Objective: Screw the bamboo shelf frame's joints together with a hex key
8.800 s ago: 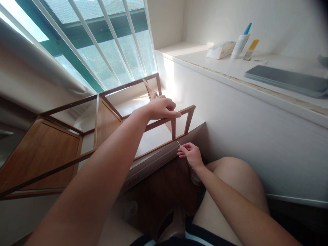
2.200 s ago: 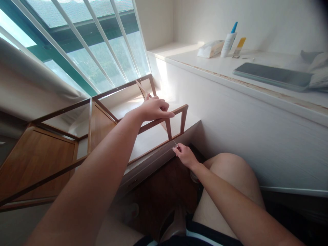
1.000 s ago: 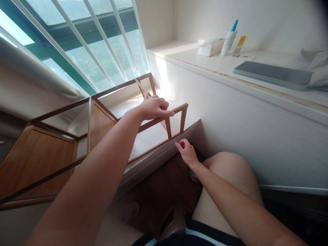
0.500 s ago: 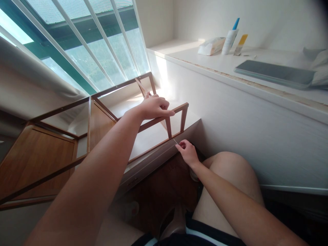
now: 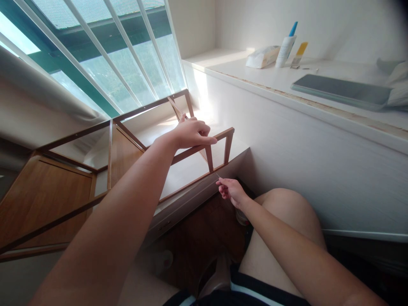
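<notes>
A brown wooden rack frame (image 5: 111, 140) lies on its side across the window ledge. My left hand (image 5: 191, 132) is closed over its upper rail near the end post, holding it steady. My right hand (image 5: 231, 191) sits just below the frame's lower corner, fingers pinched on a thin metal tool (image 5: 217, 175) whose tip meets the corner joint. My bare knee (image 5: 283, 216) is right beside that hand.
A white shelf (image 5: 287, 80) at the right carries a packet (image 5: 262, 56), two tubes (image 5: 285, 44) and a dark tablet (image 5: 341, 87). A barred window (image 5: 105, 51) and a curtain (image 5: 38, 93) fill the upper left. Brown floor (image 5: 197, 238) shows below the ledge.
My right hand has kept twisting the thin tool at the frame's lower corner, shifting slightly. My left hand has stayed on the rail. The view has barely moved.
</notes>
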Motion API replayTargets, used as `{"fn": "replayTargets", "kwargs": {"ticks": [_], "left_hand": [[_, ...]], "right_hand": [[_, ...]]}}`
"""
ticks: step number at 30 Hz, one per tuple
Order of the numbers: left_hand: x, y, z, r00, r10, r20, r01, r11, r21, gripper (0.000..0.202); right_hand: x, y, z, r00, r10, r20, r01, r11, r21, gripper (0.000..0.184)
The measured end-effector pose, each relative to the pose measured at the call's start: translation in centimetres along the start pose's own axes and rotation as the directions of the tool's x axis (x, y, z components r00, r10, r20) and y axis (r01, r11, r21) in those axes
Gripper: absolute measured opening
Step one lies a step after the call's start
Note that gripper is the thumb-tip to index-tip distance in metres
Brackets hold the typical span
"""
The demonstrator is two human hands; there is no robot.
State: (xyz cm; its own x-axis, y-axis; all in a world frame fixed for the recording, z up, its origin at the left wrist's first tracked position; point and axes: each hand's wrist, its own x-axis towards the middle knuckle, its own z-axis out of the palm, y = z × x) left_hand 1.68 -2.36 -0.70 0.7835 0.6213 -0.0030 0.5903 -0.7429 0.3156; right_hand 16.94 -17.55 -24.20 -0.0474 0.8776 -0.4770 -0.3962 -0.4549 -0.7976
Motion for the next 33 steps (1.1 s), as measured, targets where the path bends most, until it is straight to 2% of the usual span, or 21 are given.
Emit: {"fn": "replayTargets", "kwargs": {"ticks": [4,7,9,11,13,16,19,22,24,27,30,33], "left_hand": [[-0.06,0.11,-0.05,1.000,-0.001,0.002,0.001,1.000,-0.003,0.042],[-0.05,0.09,-0.06,1.000,-0.006,0.003,0.006,1.000,-0.005,0.041],[-0.03,0.05,-0.04,1.000,-0.008,0.003,0.008,1.000,-0.005,0.041],[-0.02,0.00,-0.03,1.000,-0.009,0.004,0.009,1.000,-0.004,0.042],[-0.01,-0.03,0.00,1.000,-0.008,0.003,0.008,1.000,-0.002,0.042],[-0.03,-0.05,0.03,1.000,-0.003,-0.001,0.003,1.000,-0.005,0.043],[-0.05,-0.02,0.04,1.000,-0.002,0.001,0.002,1.000,-0.007,0.043],[-0.03,0.01,0.03,1.000,-0.005,0.004,0.005,1.000,-0.003,0.043],[-0.03,0.02,0.03,1.000,-0.005,0.003,0.005,1.000,-0.001,0.044],[-0.04,0.06,0.00,1.000,-0.001,0.000,0.001,1.000,-0.001,0.045],[-0.08,0.14,-0.05,1.000,-0.006,0.005,0.006,1.000,-0.002,0.044],[-0.10,0.21,-0.08,1.000,-0.015,0.009,0.015,1.000,-0.007,0.044]], "right_hand": [[-0.10,-0.12,0.16,0.999,-0.005,0.050,0.005,1.000,0.004,0.031],[-0.12,-0.02,0.33,0.996,-0.084,0.031,0.088,0.985,-0.148,0.034],[-0.10,0.06,0.33,0.987,-0.158,0.021,0.157,0.942,-0.298,0.031],[-0.08,0.10,0.18,0.962,-0.272,0.030,0.253,0.843,-0.474,0.025],[-0.07,0.08,-0.07,0.919,-0.393,0.045,0.325,0.686,-0.651,0.021],[-0.13,-0.05,-0.43,0.872,-0.486,0.049,0.312,0.478,-0.821,0.020],[-0.28,-0.26,-0.52,0.844,-0.534,0.044,0.280,0.369,-0.886,0.017],[-0.46,-0.45,-0.42,0.825,-0.562,0.050,0.276,0.326,-0.904,0.018],[-0.51,-0.51,-0.35,0.827,-0.560,0.044,0.285,0.351,-0.892,0.020],[-0.39,-0.46,-0.27,0.834,-0.551,0.015,0.323,0.467,-0.823,0.025],[-0.10,-0.25,-0.09,0.868,-0.496,-0.021,0.357,0.652,-0.669,0.030],[0.13,-0.01,0.25,0.940,-0.336,-0.056,0.278,0.852,-0.445,0.030]]}}
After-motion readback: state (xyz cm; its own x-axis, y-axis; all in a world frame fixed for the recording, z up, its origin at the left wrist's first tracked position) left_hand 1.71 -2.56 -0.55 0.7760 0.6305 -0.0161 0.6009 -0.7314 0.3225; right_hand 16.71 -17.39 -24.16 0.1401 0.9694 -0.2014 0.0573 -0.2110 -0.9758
